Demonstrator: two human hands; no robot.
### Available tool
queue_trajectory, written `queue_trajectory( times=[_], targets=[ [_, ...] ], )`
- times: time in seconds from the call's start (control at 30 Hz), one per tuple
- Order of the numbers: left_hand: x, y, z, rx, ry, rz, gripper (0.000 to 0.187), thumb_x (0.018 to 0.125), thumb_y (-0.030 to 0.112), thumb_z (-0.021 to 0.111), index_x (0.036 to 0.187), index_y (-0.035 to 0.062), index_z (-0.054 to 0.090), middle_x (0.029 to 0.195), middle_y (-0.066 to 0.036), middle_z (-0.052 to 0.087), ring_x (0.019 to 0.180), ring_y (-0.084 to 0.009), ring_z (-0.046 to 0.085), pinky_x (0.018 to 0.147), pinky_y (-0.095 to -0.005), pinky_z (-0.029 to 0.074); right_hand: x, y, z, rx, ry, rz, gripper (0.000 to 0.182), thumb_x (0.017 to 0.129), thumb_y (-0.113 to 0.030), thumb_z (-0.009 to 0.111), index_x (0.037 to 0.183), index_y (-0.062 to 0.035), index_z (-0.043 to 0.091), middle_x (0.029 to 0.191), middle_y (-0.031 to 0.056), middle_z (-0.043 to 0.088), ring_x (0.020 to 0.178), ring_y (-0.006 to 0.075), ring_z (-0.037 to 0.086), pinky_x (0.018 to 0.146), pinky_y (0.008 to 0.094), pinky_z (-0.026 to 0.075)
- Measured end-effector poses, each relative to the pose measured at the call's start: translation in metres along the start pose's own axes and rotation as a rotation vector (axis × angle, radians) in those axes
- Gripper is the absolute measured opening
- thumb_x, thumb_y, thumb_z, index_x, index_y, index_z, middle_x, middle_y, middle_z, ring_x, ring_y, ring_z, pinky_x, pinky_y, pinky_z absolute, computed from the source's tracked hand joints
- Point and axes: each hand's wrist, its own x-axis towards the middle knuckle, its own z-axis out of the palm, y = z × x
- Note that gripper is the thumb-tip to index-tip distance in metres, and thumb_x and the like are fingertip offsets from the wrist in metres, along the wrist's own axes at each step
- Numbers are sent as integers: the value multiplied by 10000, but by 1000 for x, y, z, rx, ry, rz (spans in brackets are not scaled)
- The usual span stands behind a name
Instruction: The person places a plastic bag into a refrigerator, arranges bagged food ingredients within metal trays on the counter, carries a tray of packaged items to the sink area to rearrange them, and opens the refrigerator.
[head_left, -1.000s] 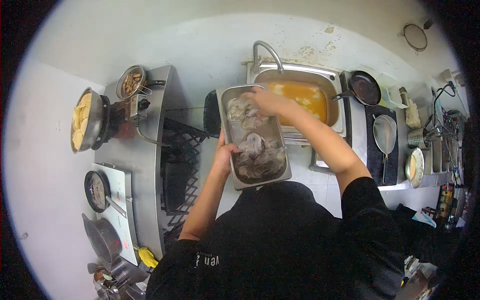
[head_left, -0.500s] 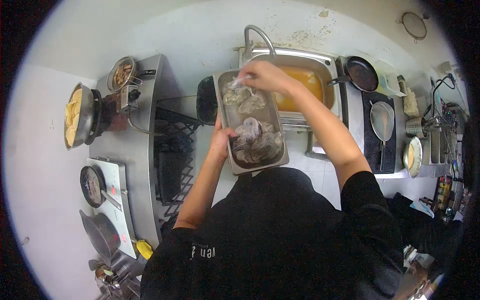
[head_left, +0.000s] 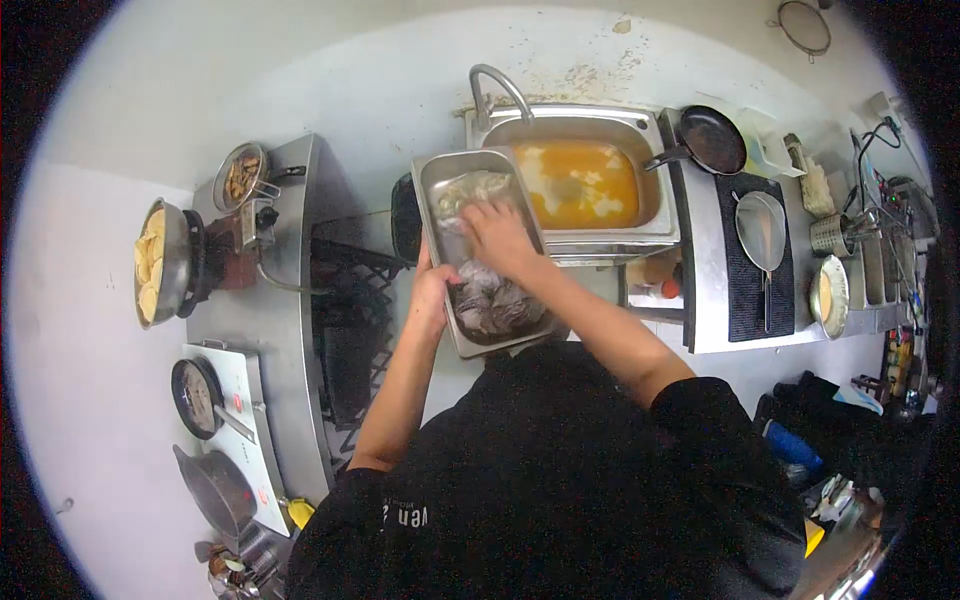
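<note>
My left hand (head_left: 430, 296) grips the left side of a deep steel food pan (head_left: 462, 338), its thumb over the rim. Inside lie clear plastic bags with greyish contents I cannot make out. One group of bags (head_left: 470, 188) is at the far end, and a darker group (head_left: 495, 300) at the near end. Over the middle of the pan is my right hand (head_left: 497, 240), slightly blurred, its fingers apart and reaching down by the far bags. Whether the fingertips touch a bag is hard to see.
Right of the pan, a sink (head_left: 655, 215) holds orange liquid with white foam, under a curved faucet (head_left: 500, 80). A frying pan (head_left: 712, 140) and a strainer (head_left: 760, 230) lie on the right counter. Along the left counter stand a bowl of pale pieces (head_left: 150, 262) and several pans.
My right hand has come down from the pan's far end to its middle, letting go of the plastic it pinched. The view has shifted slightly; my left hand still holds the pan.
</note>
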Motion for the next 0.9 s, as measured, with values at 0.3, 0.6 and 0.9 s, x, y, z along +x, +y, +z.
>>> queue_trajectory(
  times=[0.3,0.6,0.9],
  targets=[
    [3,-7,12,49,0,-16,975,559,-119,402,1471,176,220,1268,-88,463,965,-199,533,711,-243,482,2,8,0,-83,281,15,227,861,-256,559,1049,-132,581,1266,167,475,1070,384,494,878,511,407],
    [10,-8,25,96,37,-53,942,569,-140,403,1453,151,257,1236,-85,468,876,-168,532,680,-240,484,-10,26,14,265,217,-121,255,866,-221,539,1097,-118,566,1122,134,541,1033,348,510,854,479,427],
    [15,-4,43,193,92,-50,923,577,-140,408,1449,132,275,1190,-87,500,854,-166,551,672,-239,490,-16,33,3,328,63,-9,214,885,-212,532,1074,-116,565,1089,116,547,1063,337,492,895,473,382]
  ],
)
